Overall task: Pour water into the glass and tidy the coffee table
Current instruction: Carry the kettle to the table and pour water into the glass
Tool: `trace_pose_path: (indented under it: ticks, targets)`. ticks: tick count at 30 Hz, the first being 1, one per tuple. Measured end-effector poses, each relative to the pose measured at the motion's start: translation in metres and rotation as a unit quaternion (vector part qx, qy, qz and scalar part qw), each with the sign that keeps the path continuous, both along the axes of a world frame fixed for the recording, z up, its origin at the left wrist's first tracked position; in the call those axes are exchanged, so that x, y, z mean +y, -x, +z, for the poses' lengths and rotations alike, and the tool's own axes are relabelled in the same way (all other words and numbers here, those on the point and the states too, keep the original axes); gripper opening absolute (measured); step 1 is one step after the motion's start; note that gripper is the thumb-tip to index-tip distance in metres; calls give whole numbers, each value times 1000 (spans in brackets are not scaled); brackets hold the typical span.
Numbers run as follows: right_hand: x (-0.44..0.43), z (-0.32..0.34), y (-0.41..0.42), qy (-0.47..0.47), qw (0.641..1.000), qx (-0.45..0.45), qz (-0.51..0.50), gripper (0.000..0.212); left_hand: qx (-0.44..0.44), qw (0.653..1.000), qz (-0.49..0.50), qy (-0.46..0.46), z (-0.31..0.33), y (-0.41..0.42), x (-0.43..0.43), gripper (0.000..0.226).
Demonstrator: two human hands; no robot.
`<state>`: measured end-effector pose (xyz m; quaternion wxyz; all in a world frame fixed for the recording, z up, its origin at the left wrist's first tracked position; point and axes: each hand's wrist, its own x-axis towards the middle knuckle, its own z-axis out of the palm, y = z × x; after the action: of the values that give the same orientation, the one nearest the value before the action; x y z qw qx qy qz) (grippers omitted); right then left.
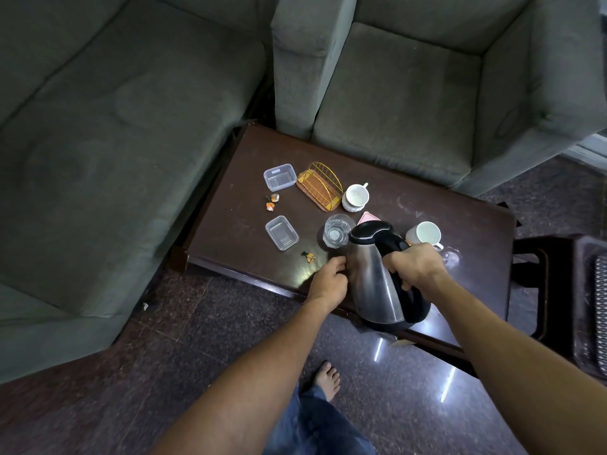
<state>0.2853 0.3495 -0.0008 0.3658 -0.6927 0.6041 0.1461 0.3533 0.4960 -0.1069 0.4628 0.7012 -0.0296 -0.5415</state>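
A steel electric kettle (374, 284) with a black lid and handle hangs tilted over the dark coffee table (230, 231), its spout close to a clear glass (336, 231). My right hand (414, 266) grips the kettle's black handle. My left hand (330, 279) rests against the kettle's steel side, fingers curled against it. The glass stands upright just beyond the kettle's lid. I cannot tell whether water is flowing.
On the table lie two clear plastic boxes (280, 177) (281, 232), a yellow wire holder (320, 187), two white cups (355, 198) (424, 234), a pink paper (367, 218) and small wrappers (272, 201) (308, 256). Grey sofas stand behind and to the left; a dark stool (565, 290) stands at the right.
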Motion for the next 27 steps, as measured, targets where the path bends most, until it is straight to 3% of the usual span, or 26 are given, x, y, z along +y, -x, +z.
trace_pose_path:
  ticks: [27]
  targets:
    - [7,8,-8,2,1000,5,5,13,-3,1000,1,-1,0,-7,6,59]
